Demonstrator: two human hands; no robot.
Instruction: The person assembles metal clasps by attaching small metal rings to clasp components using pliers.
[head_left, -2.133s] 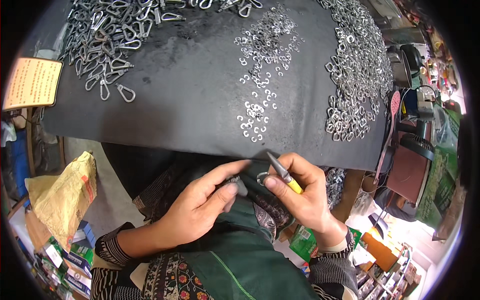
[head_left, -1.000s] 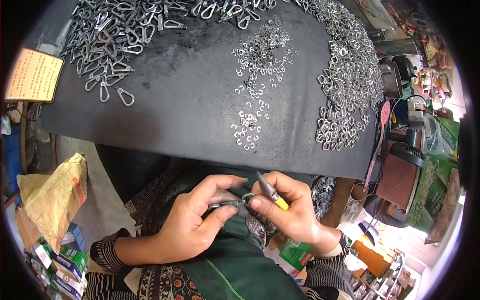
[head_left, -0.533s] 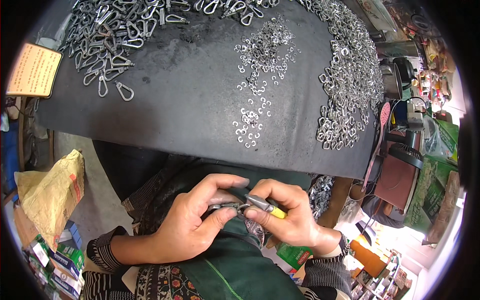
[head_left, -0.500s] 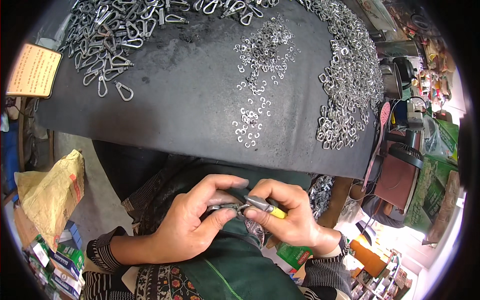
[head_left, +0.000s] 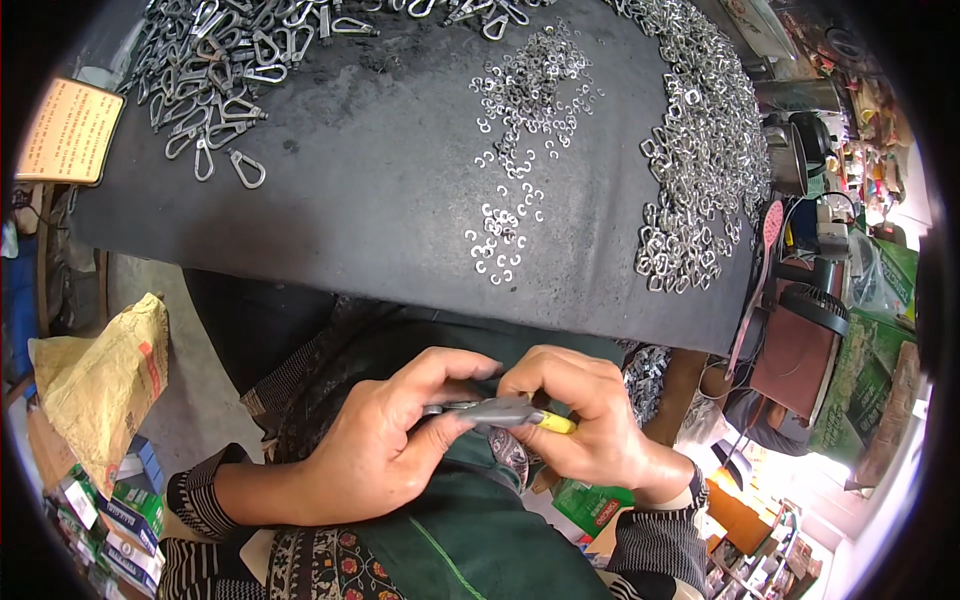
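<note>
Over my lap, in front of the table edge, both hands work close together. My left hand [head_left: 385,445] is closed, pinching a dark metal snap hook [head_left: 436,409] between thumb and fingers; most of the hook is hidden. My right hand [head_left: 592,420] is wrapped round a pair of pliers [head_left: 503,410] with a yellow handle. The grey jaws point left and reach the left thumb tip, at the hook. Whether a small ring sits in the jaws is hidden.
Snap hooks [head_left: 215,75] are heaped at the table's far left. Small C-shaped rings [head_left: 535,85] lie scattered mid-table, and square metal links [head_left: 700,150] are piled along the right. A brown paper bag [head_left: 110,380] stands at left; a pink-headed swatter [head_left: 771,225] leans at right.
The pliers have turned and shifted left, so their jaws now lie over the hook by the left thumb. Both hands stay in nearly the same place.
</note>
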